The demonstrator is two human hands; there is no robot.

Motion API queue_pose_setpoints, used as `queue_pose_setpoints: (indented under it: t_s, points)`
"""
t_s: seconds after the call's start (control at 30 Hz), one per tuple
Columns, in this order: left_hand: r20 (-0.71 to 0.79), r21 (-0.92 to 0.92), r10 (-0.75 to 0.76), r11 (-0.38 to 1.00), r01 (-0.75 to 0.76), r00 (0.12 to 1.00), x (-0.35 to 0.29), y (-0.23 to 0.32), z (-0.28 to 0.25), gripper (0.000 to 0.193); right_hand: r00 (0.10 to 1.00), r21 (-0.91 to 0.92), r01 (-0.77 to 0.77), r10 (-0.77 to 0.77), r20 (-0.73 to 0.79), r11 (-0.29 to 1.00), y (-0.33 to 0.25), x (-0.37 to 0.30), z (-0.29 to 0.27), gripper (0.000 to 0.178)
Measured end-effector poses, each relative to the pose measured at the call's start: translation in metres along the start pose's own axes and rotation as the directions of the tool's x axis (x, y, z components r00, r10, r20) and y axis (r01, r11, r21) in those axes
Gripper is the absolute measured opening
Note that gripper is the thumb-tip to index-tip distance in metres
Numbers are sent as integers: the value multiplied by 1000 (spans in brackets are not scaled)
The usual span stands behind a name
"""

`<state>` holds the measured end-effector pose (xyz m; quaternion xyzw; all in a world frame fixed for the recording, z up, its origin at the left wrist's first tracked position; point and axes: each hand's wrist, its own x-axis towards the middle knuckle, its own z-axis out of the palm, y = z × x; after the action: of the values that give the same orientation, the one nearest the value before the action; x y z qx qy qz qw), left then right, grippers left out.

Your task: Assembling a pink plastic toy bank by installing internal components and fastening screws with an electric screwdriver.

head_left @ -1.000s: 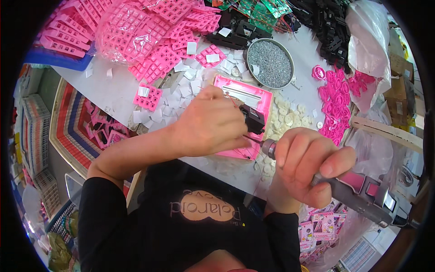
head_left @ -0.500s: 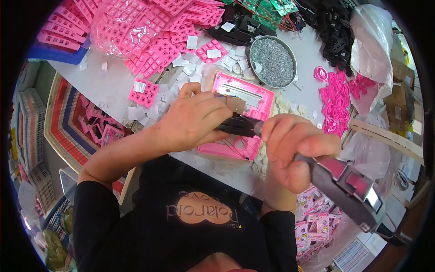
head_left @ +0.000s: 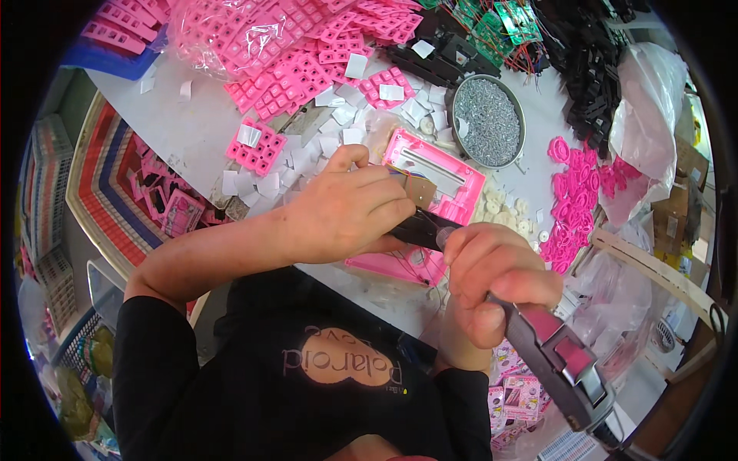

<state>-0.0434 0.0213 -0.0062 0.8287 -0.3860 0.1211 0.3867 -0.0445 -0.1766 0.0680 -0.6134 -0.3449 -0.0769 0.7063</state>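
Pink plastic parts fill most of the table (head_left: 184, 138). At the far left lies a striped tray (head_left: 100, 192), holding some small pink pieces. On the table nearby is a small pink keypad piece (head_left: 256, 144) among many white paper squares (head_left: 254, 184). Above it, a big heap of pink keypads (head_left: 284, 46) lies partly inside a clear plastic bag.

Near the middle, the left hand (head_left: 346, 211) is closed, its fingers curled over a black part (head_left: 419, 229) and pressing it down on the pink casing (head_left: 430, 200). This casing lies flat on the table, just in front of the person, and the hand covers a part of it. A small brown board (head_left: 420, 190) shows inside the casing, beside the fingers.

To the right, the right hand (head_left: 500, 276) is wrapped tightly around an electric screwdriver (head_left: 553, 357), grey with pink panels. Its tip points to the black part, and the two hands are almost touching there.

Behind the casing stands a round metal bowl of screws (head_left: 487, 121). More to the right lie pink round pieces (head_left: 576, 192) and small white discs (head_left: 507, 211).
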Motion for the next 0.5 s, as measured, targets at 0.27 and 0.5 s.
queue_pose_setpoints:
  t_s: [0.27, 0.5]
  points:
    - [-37, 0, 23, 1000, -23, 999, 1, 0, 1, 51, 998, -111, 57, -54, 28, 992, -2, 0, 7, 30]
    - [-53, 39, 73, 997, -71, 996, 0, -2, 6, 44, 989, 7, 106, -106, 107, 994, 4, 3, 2, 24]
